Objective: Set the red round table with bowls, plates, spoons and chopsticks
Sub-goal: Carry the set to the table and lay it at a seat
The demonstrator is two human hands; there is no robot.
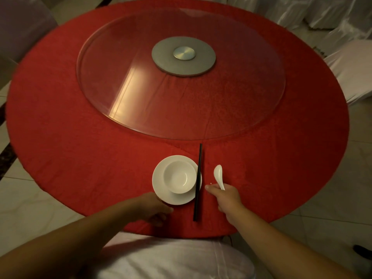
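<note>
A white bowl (179, 176) sits on a white plate (161, 185) near the front edge of the red round table (80, 158). Black chopsticks (198, 174) lie just right of the plate, their near half touching its rim. My right hand (223, 198) holds the handle of a white spoon (219, 175), whose bowl end rests on the cloth right of the chopsticks. My left hand (155, 208) lies at the plate's near-left rim, fingers curled around its edge.
A glass turntable (120, 87) with a grey metal hub (183, 55) fills the table's middle. White-covered chairs stand at the right (352, 73), at the near edge (173, 256) and at the far left (22, 23). Tiled floor surrounds the table.
</note>
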